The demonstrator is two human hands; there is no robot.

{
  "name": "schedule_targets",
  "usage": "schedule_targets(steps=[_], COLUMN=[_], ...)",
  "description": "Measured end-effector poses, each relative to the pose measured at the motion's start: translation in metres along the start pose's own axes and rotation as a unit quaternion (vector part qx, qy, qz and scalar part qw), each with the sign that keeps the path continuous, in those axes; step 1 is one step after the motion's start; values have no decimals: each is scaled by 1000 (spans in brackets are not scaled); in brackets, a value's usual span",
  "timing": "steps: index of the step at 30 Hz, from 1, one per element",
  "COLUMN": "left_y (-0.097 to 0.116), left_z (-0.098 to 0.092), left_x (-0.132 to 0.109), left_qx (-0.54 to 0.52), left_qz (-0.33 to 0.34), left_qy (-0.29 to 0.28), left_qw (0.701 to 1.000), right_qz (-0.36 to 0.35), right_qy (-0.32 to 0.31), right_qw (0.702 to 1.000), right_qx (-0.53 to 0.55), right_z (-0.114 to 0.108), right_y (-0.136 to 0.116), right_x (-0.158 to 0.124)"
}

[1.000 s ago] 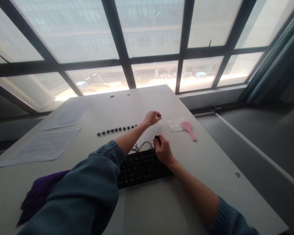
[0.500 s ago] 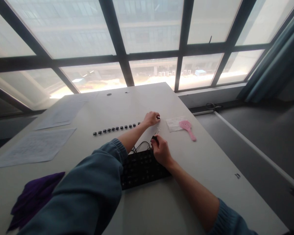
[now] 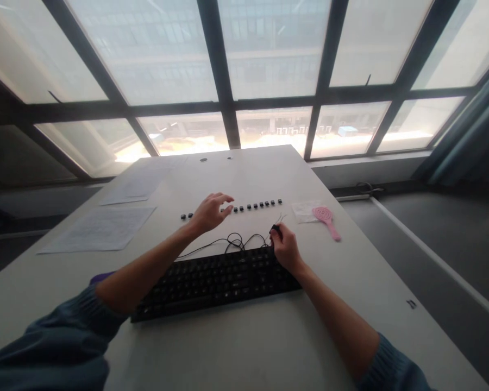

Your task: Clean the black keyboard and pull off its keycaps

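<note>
One row of small black keys (image 3: 249, 207) lies on the white table (image 3: 228, 347), its long axis running nearly 9 to 3, right end tipped a touch toward 12, the window side. Black keyboard (image 3: 220, 279) lies on the 6 o'clock side of the row, well apart, long axis running much the same way.

Left hand (image 3: 209, 213) is the nearer one to the row, over its 9 o'clock part. Thumb and fingers parted, nothing seen gripped; dark keys show in line with the gap. Cannot tell whether the fingertips touch or hover. Some keys hidden behind this hand.

Right hand (image 3: 286, 248) sits at the keyboard's 2 o'clock corner, nearer to it than the left. Pinches a small black tool (image 3: 275, 229), its thin wires (image 3: 282, 218) pointing to 1. From here the row runs off toward 10, near end about 12; keyboard spreads toward 8.

Loose cable (image 3: 235, 240) lies between row and keyboard. Pink hairbrush (image 3: 324, 215) at right hand's 2 o'clock, apart.
</note>
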State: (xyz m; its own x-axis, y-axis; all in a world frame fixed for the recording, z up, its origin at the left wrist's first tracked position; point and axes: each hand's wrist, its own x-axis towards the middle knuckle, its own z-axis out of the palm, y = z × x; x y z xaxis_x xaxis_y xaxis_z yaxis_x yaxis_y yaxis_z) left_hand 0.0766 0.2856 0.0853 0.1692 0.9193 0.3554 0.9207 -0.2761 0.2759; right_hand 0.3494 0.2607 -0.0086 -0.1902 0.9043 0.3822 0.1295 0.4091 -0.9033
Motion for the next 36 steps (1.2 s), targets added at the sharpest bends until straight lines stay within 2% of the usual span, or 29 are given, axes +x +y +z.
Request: schedule_targets(steps=[3, 7, 9, 12, 15, 17, 23, 28, 31, 33, 36], left_y=[-27, -48, -50, -51, -53, -57, -65, -68, -72, -74, -75], left_z=[-33, -53, -56, -57, -55, -53, -51, -47, -44, -45, -48], left_x=[-75, -166, -199, -231, -246, -251, -263, -272, -275, -276, -276], left_qx=[0, -30, -49, -77, -97, -103, -146, -194, -214, -222, -241], left_qz=[-78, -156, -169, -173, -174, -176, -188, -195, -195, -202, -217], left_qy=[23, 20, 21, 30, 42, 49, 52, 60, 77, 90, 87], left_qw=[997, 987, 984, 981, 979, 978, 970, 960, 954, 950, 942], right_qz=[-9, -48, -74, -86, -66, -56, -34, -3, -3, -13, -20], right_qy=[-11, -21, -32, -23, 5, 1, -67, -152, -205, -230, -243], right_qw=[1000, 997, 992, 989, 993, 996, 997, 986, 976, 971, 968], right_qx=[-9, -58, -98, -118, -94, -76, -12, 61, 67, 61, 61], right_z=[-2, -6, -7, -1, 16, 35, 107, 183, 224, 243, 257], right_y=[3, 1, -3, -15, -29, -38, -68, -95, -108, -114, -116], right_x=[3, 6, 7, 6, 2, -4, -27, -45, -56, -61, -65])
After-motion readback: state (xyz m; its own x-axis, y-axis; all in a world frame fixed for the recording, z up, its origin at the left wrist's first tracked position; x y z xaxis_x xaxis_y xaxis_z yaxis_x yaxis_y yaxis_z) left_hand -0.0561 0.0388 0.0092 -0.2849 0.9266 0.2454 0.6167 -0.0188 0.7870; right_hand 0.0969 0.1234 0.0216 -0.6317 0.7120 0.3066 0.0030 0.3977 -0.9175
